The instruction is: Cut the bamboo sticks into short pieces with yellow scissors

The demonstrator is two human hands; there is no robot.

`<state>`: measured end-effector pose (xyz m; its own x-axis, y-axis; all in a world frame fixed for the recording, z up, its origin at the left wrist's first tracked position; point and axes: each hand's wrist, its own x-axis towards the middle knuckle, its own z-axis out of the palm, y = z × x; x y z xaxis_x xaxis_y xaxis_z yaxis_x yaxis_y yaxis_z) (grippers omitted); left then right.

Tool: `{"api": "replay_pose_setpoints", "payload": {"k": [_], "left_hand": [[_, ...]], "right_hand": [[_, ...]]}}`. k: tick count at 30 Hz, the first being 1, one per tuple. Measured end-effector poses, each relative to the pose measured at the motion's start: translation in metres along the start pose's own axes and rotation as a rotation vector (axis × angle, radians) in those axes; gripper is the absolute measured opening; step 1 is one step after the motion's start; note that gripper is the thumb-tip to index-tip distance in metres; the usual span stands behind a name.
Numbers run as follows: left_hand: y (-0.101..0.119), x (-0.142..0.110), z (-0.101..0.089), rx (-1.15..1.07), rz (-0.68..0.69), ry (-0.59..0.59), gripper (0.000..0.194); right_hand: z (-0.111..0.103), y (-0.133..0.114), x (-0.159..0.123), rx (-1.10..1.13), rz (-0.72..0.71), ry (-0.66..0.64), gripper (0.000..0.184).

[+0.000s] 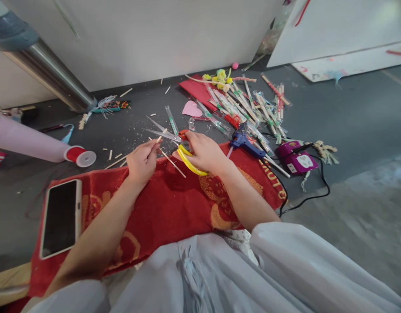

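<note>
My left hand [143, 161] is closed, pinching a thin wooden stick [160, 138] between thumb and fingers. In my right hand [203, 151] is a pair of scissors [192, 164] with yellow and orange handles. The scissor blades are spread and point left, close to the upper end of the held stick. Another thin wooden stick [174, 164] slants below the scissors, over the red towel [167, 204]; whether my left hand also holds it I cannot tell. Short cut stick pieces [111, 154] lie left of my left hand.
Several wrapped chopsticks [233, 104] are heaped at the back right, beside a blue glue gun [244, 141] and a purple power strip [296, 157] with a black cord. A phone [61, 218] lies on the towel's left. A spool of red ribbon [79, 155] is behind it.
</note>
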<state>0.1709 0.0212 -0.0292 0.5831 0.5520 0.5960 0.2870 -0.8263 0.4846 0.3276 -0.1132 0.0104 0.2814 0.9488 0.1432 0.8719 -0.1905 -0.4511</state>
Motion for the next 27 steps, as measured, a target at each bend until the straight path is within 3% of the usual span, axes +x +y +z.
{"api": "replay_pose_setpoints", "payload": {"k": [12, 27], "left_hand": [[0.001, 0.003, -0.003, -0.018, 0.058, -0.104, 0.033], [0.002, 0.003, -0.003, 0.014, 0.034, -0.085, 0.036]], "right_hand": [[0.000, 0.001, -0.003, -0.007, -0.041, 0.025, 0.065], [0.004, -0.009, -0.001, -0.002, 0.103, -0.010, 0.057]]}}
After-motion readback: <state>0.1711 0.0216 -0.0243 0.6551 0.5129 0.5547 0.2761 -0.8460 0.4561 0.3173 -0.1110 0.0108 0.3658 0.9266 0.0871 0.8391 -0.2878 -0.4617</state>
